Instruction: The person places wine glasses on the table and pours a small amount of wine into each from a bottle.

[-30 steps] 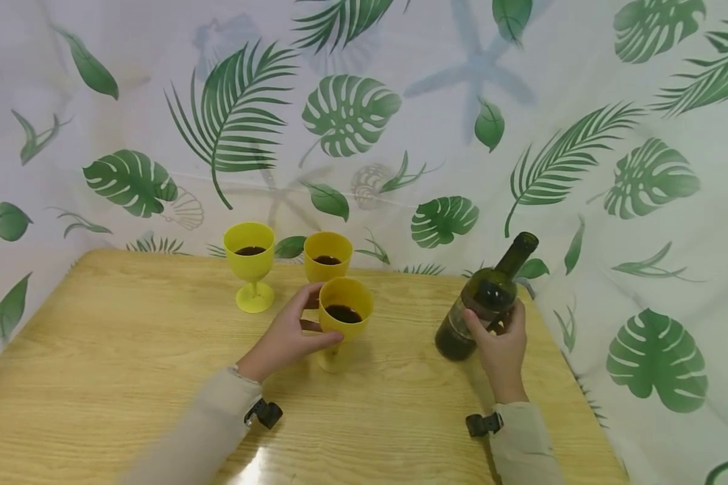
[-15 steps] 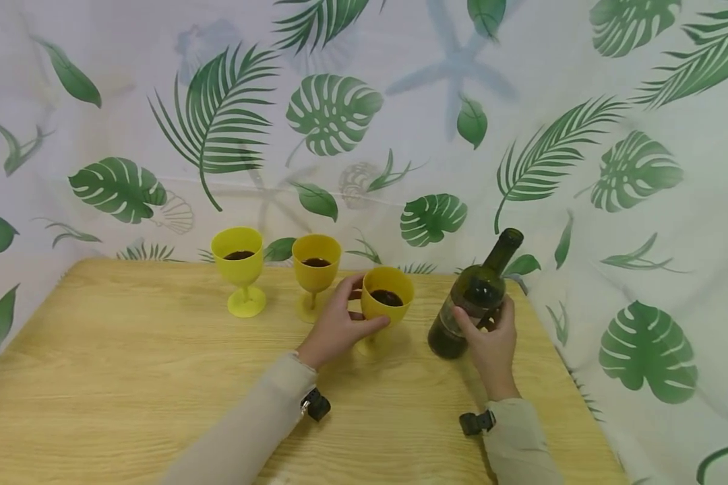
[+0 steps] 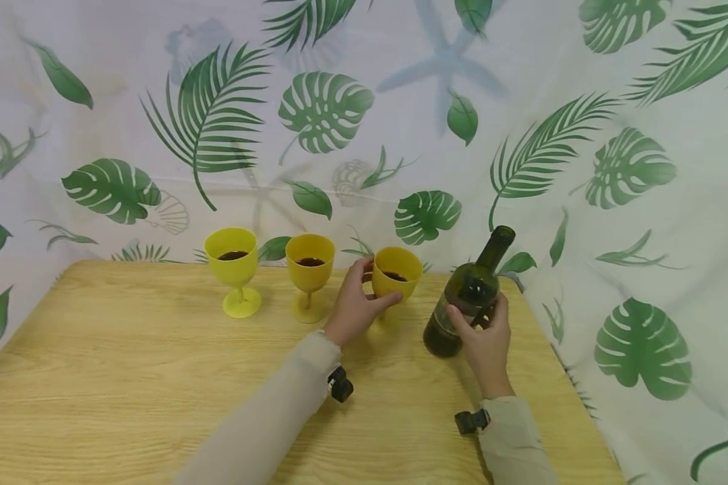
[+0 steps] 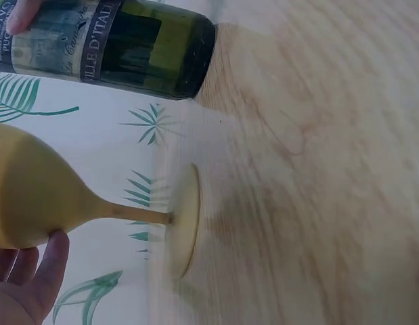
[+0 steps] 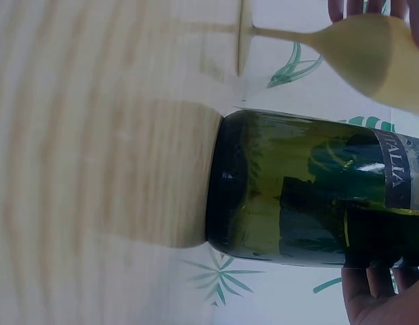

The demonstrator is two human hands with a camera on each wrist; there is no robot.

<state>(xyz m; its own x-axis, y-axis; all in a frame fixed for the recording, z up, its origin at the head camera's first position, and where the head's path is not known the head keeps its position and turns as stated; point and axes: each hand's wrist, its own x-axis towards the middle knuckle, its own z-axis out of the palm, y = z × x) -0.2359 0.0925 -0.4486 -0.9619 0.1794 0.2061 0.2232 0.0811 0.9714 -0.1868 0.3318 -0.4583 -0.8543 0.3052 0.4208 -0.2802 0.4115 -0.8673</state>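
Note:
My left hand (image 3: 358,303) holds a dark-yellow goblet (image 3: 402,288) by its bowl, with dark liquid inside. In the left wrist view the goblet's round foot (image 4: 185,223) is at the tabletop; I cannot tell whether it touches. To its right, my right hand (image 3: 487,343) grips a green glass wine bottle (image 3: 470,286) around its labelled body. The bottle (image 5: 297,189) stands upright on the table, its neck uncorked as far as I see. Part of its label is hidden by the fingers.
A bright yellow goblet (image 3: 232,263) and another dark-yellow goblet (image 3: 309,273), both with dark liquid, stand left of my left hand near the back edge of the wooden table (image 3: 127,377). A leaf-print curtain (image 3: 352,54) hangs close behind the table and along its right side.
My left hand has carried its goblet rightward and back, from in front of the middle goblet to between it and the bottle. The right hand keeps its hold on the bottle. The view has shifted slightly.

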